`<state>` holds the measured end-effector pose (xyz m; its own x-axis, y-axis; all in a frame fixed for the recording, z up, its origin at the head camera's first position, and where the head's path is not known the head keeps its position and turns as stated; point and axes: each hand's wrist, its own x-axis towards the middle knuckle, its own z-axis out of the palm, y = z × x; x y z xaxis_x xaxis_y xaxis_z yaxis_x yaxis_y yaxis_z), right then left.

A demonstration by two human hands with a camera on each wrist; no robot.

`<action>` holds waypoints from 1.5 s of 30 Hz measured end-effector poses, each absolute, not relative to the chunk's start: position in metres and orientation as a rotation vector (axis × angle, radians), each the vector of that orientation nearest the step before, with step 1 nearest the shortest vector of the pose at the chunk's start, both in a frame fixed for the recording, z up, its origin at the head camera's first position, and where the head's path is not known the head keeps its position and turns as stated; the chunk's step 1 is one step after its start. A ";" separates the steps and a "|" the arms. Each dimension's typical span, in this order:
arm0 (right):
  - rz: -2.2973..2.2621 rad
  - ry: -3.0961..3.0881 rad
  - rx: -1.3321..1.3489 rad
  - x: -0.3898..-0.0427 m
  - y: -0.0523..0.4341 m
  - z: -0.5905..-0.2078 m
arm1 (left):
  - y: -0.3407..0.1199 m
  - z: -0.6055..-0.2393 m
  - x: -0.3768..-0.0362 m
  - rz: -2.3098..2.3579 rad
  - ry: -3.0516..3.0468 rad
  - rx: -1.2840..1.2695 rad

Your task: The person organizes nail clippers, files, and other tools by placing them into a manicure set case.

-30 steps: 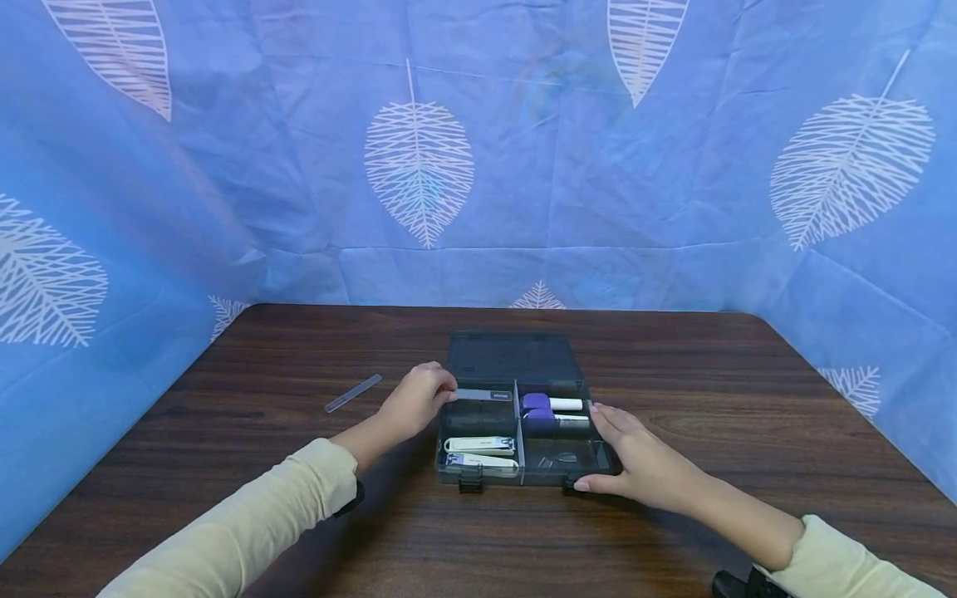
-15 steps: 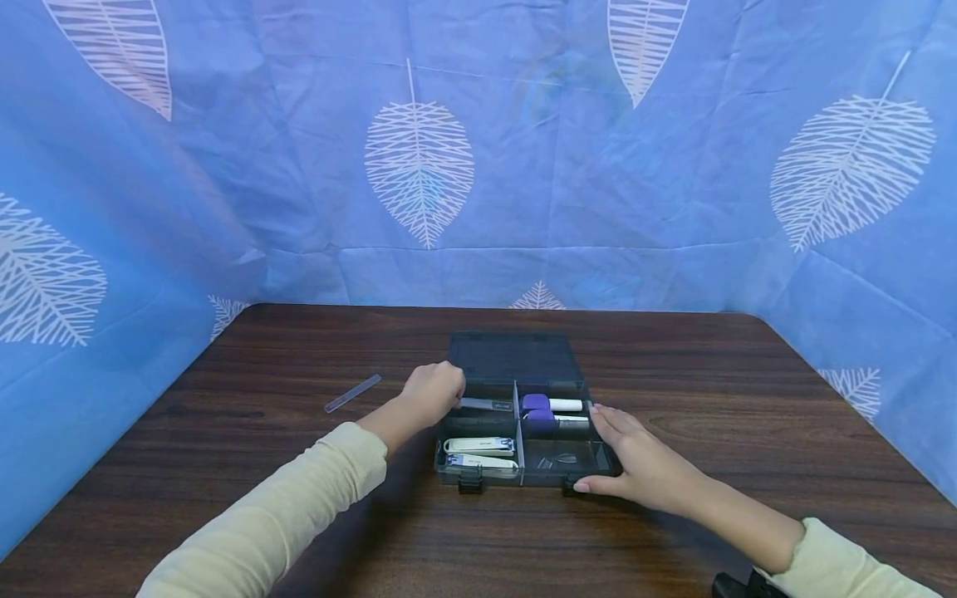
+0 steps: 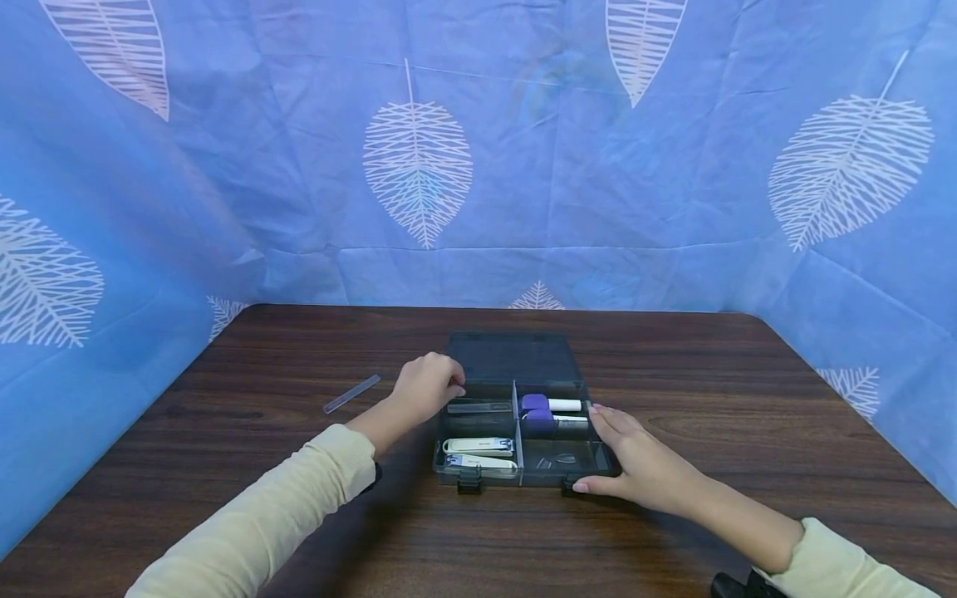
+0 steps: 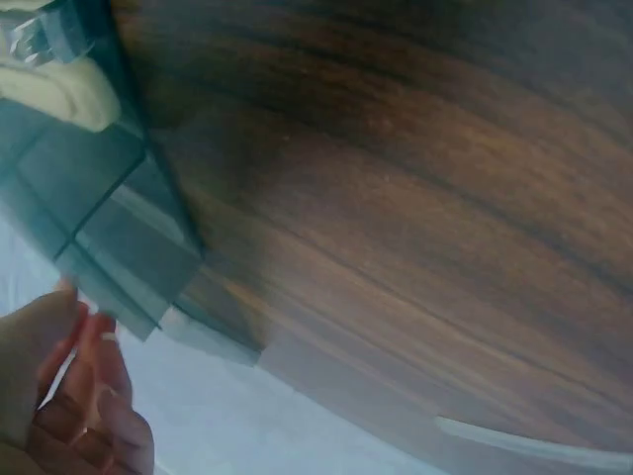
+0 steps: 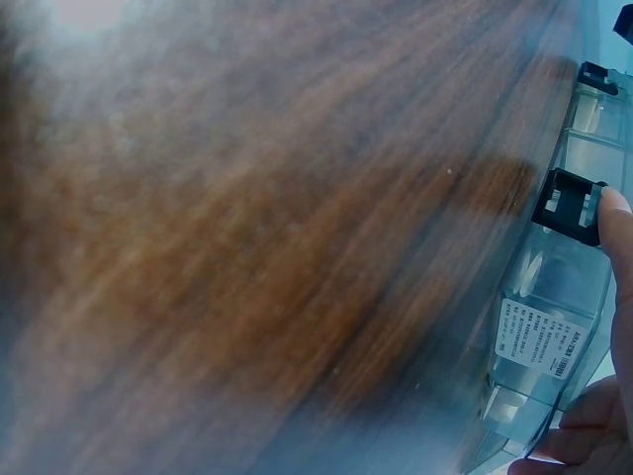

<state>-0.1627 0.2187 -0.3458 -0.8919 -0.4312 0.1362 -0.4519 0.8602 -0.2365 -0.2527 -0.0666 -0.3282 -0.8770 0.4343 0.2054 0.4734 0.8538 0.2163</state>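
Observation:
A smoky transparent compartment box (image 3: 523, 477) stands open mid-table, its lid (image 3: 514, 357) laid flat behind it. My left hand (image 3: 452, 386) hovers at the box's back left corner, fingers loosely curled, just above a grey nail file (image 3: 482, 408) lying in the back left compartment. In the left wrist view the fingers (image 4: 89, 396) hold nothing beside the box (image 4: 109, 228). My right hand (image 3: 609, 453) lies flat against the box's right wall, thumb at the front corner. The right wrist view shows that thumb (image 5: 618, 257) beside a black latch (image 5: 569, 206).
Two white nail clippers (image 3: 479, 446) fill the front left compartment. A purple item with a white tube (image 3: 549, 404) sits at the back right. A second nail file (image 3: 351, 394) lies on the wooden table (image 3: 673, 365) left of the box. Blue leaf-print cloth (image 3: 419, 166) surrounds the table.
My left hand carried the grey file down into the back left compartment and let it go, then drew back slightly. The right hand and the box stayed put.

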 end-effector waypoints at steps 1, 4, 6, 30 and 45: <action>0.401 -2.951 0.707 -0.163 0.219 -0.346 | -0.069 -0.328 -0.252 -0.469 -2.849 -0.716; 0.409 -2.959 0.710 -0.163 0.219 -0.346 | -0.075 -0.326 -0.250 -0.669 -2.764 -0.714; 0.424 -2.969 0.702 -0.163 0.219 -0.346 | -0.080 -0.326 -0.247 -0.751 -2.717 -0.699; 0.416 -2.973 0.706 -0.163 0.220 -0.346 | -0.182 -0.347 -0.227 -0.782 -2.546 -0.357; 0.424 -2.991 0.698 -0.164 0.220 -0.346 | -0.215 -0.365 -0.230 -0.752 -2.762 -0.120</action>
